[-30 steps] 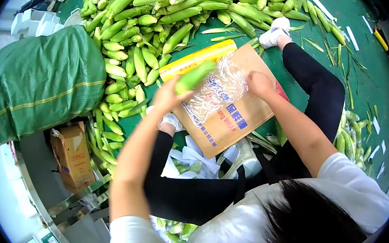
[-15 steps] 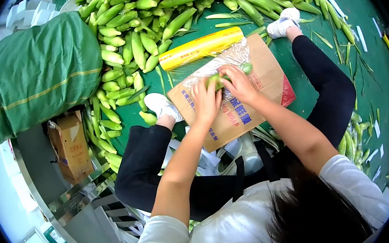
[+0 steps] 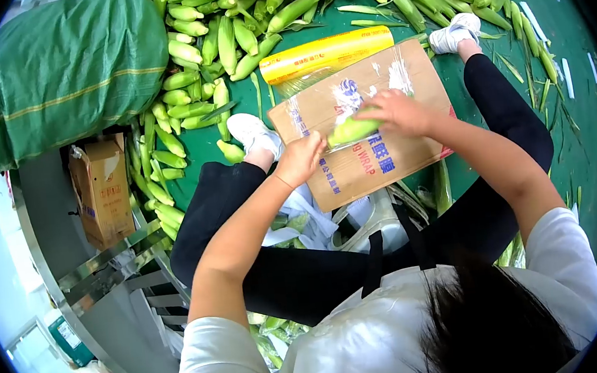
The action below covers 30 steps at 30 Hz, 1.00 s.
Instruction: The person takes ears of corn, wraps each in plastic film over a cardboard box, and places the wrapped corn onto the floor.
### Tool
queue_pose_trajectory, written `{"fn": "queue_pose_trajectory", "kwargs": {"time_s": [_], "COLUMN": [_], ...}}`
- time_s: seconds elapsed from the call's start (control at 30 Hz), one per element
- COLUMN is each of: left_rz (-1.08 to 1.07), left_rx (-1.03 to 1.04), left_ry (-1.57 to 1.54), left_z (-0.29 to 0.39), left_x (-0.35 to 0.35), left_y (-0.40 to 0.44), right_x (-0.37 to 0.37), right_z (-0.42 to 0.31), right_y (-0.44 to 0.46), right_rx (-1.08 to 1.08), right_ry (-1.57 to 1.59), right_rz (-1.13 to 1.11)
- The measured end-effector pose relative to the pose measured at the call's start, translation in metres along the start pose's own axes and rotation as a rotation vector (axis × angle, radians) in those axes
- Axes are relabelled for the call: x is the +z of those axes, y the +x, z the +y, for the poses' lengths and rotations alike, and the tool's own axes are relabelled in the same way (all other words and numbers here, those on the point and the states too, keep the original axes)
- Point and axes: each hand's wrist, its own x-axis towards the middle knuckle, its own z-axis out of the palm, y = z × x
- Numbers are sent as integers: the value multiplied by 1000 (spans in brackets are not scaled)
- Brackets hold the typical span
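A pale green ear of corn [image 3: 352, 131], apparently with clear film around it, lies across the printed cardboard sheet [image 3: 345, 190] in front of me. My left hand [image 3: 300, 159] is closed in a pinch just off the corn's left end, on what looks like the clear film there. Over the right end of the corn curls my right hand [image 3: 404, 113], slightly blurred, its fingers on the ear. Behind the cardboard is a yellow roll of cling film [image 3: 326, 52], and shiny scraps of film [image 3: 399, 77] cling to the board.
A large heap of green corn [image 3: 227, 46] spreads behind and to the left. Beside it sits a stuffed green sack [image 3: 65, 72], with a cardboard box [image 3: 104, 194] below. My white shoes [image 3: 254, 135] flank the cardboard. Husk strips litter the green floor [image 3: 523, 132] at right.
The film stretched from the roll over the cardboard has gone from there. My hands have moved apart and toward me, the left to the corn's end. The view has shifted slightly.
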Motion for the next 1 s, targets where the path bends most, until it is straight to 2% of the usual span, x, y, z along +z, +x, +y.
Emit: {"fn": "queue_pose_trajectory", "kwargs": {"time_s": [0.1, 0.17, 0.2, 0.23, 0.27, 0.3, 0.33, 0.37, 0.4, 0.43, 0.47, 0.5, 0.53, 0.6, 0.67, 0.7, 0.8, 0.87, 0.93, 1.0], "left_rz": [38, 23, -11, -48, -148, -159, -141, 173, 451, 630, 732, 730, 696, 578, 479, 400, 155, -140, -90, 20], "left_rx": [-92, -90, -68, -47, -230, -399, -527, -425, -433, -424, -369, -381, -388, -401, -320, -270, -79, -105, -81, -46], "left_ry": [-134, -154, 9, 168, 122, -152, -306, -432, -395, -301, -513, -629, -689, -600, -375, -379, -242, 203, 277, 412], "left_z": [-2, -19, -32, -43, -23, -38, -35, -53, -48, -49, -43, -37, -26, -31, -40, -35, -6, 2, -3, 5], "left_x": [8, 13, 15, 18, -8, -20, -44, -56, -76, -93, -105, -113, -118, -104, -70, -50, 9, 39, 67, 77], "left_y": [18, 46, 64, 81, 107, 130, 150, 166, 177, 184, 182, 179, 174, 173, 180, 184, 185, 181, 171, 164], "right_x": [2, 1, 3, 18, 31, 32, 29, 23, 12, -5, -15, -13, -19, 14, 24, 25, 3, -7, -1, -8], "right_z": [-18, -28, -31, -25, -10, -2, 13, 25, 30, 34, 37, 29, 8, 6, 6, 6, -11, -12, -9, -11], "right_y": [-11, -3, 2, 14, 33, 56, 84, 107, 120, 132, 139, 134, 124, 88, 80, 80, 74, 58, 43, 47], "right_rx": [-57, 3, 41, 95, 105, 195, 190, 185, 242, 293, 344, 403, 433, 88, 117, 124, 326, 245, 167, 241], "right_ry": [-37, -6, 12, -151, -302, -307, -330, -358, -278, -198, -112, -37, -131, -335, -315, -307, 46, 217, 377, 455], "right_rz": [-49, 16, 47, 127, 267, 315, 508, 708, 562, 422, 284, 176, -76, 330, 185, 120, -277, -385, -427, -817]}}
